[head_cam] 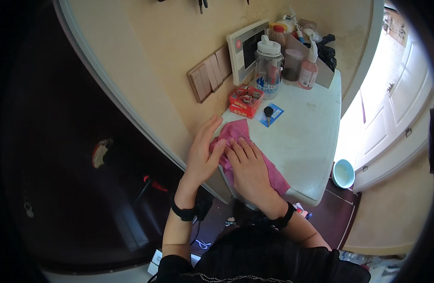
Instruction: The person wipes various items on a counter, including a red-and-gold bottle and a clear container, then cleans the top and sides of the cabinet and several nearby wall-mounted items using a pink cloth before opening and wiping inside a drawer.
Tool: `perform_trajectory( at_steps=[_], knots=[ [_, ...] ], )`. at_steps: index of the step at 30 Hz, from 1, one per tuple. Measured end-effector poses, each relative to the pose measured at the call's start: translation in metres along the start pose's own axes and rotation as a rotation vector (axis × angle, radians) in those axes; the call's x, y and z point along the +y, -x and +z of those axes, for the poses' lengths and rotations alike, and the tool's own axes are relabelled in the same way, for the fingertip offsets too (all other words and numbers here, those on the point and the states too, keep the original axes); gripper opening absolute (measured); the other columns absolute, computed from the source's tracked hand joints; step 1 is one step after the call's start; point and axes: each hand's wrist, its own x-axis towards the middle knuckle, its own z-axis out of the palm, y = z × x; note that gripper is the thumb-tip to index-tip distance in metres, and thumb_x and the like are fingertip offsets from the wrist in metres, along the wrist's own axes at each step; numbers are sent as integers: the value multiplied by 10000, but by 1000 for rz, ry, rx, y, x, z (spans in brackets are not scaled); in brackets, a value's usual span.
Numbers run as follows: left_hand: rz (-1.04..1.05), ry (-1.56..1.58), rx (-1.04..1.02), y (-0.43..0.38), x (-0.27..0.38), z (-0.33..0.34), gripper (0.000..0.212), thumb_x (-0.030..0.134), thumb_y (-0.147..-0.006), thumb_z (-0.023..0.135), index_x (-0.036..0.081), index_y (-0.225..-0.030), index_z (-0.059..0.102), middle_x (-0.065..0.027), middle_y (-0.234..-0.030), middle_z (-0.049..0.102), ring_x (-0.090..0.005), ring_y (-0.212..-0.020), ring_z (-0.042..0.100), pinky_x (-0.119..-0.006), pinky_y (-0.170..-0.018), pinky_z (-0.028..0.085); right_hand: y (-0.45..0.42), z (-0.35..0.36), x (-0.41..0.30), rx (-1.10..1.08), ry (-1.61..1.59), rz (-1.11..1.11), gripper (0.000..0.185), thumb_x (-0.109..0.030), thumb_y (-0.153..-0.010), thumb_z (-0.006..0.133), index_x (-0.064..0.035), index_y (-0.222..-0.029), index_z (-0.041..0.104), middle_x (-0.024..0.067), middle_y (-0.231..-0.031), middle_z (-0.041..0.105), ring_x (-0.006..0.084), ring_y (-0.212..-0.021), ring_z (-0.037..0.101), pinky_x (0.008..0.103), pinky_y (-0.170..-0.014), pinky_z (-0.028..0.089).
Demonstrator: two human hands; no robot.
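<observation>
A pink cloth [234, 131] lies crumpled over the near left corner of a pale tabletop [301, 141], partly draped past its edge. My right hand [250, 169] holds it down against the surface, palm down with the fingers spread over the fabric. At the cloth's left side, my left hand [204, 152] is raised with its fingers straight and its thumb apart, close to the wall; whether the thumb touches the cloth I cannot tell. Beyond the hands, a black-headed key [268, 114] rests on a blue card [276, 111], beside stacked red boxes [246, 100] holding small items.
Behind stand a clear plastic bottle [268, 67] with a white lid, a pink spray bottle [309, 72] and a lidded container [292, 65]. A wall intercom [247, 51] and switches [210, 74] line the left wall. A blue bucket [343, 173] sits on the floor by a white door [397, 106].
</observation>
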Motion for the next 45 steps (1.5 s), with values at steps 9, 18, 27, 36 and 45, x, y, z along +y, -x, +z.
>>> perform_trajectory(
  at_steps=[9,18,27,36,45],
  knots=[
    [176,108,-63,7,-28,0,504,230,-1009,573,-3,-1444,473,-226,-1525,408,-373,-1411,405,-430,-1154,330,-56,28,-6,131,-46,185,521,-198,-788,605,-6,-1272,589,219,-1365,573,358,-1206,541,437,-955,417],
    [173,239,-83,-12,-27,3,533,204,-977,616,-8,-1442,465,-245,-1526,398,-403,-1390,422,-466,-1135,351,-39,1,-7,40,-160,213,368,-139,-752,667,-53,-1108,630,133,-1041,621,339,-1040,595,433,-830,508],
    [75,167,-17,-35,-36,16,568,201,-994,609,-10,-1482,410,-229,-1491,459,-353,-1380,457,-442,-1129,367,-61,-90,11,100,-148,155,249,-107,-775,682,-122,-1022,661,145,-902,613,372,-813,643,464,-692,521],
    [-353,979,-8,-66,-37,30,678,136,-1013,605,-17,-1563,238,-191,-1549,393,-239,-1394,447,-356,-1100,420,-156,-120,32,324,32,38,283,-160,-781,682,-140,-1062,688,131,-906,616,356,-831,654,462,-651,520],
    [-366,1158,-8,-70,-28,24,695,127,-1008,600,-17,-1565,211,-174,-1574,361,-259,-1400,443,-414,-1102,454,-203,-92,44,353,146,-51,336,-140,-782,690,-179,-1115,711,90,-965,612,312,-830,671,432,-699,552]
  ],
)
